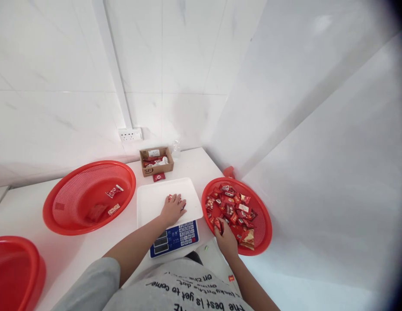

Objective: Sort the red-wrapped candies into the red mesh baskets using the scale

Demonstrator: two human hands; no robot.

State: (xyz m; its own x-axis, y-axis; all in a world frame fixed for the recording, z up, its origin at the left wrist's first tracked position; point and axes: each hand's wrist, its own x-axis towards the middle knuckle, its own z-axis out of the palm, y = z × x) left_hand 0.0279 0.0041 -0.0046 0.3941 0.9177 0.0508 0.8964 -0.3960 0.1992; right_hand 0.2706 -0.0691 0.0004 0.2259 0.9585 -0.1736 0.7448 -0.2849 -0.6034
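Observation:
On the white pan [152, 203] of a digital scale, my left hand [172, 210] is closed over small red wrapped snack packets [170, 198], whose edges show past the fingers. My right hand [226, 237] is at the near left rim of the right red basket [264, 216], its fingers closed on a red wrapped snack packet [216, 223]. Many more red and gold snack packets [229, 201] lie in that basket. Below the pan, the scale's blue keypad panel [184, 235] faces me.
A red mesh basket [68, 194] at left holds a few packets. Another red basket [16, 272] is partly in view at lower left. Behind the scale stand a small cardboard box [157, 166] with red packets and a clear plastic bottle [176, 149]. One red packet [159, 177] lies before the box.

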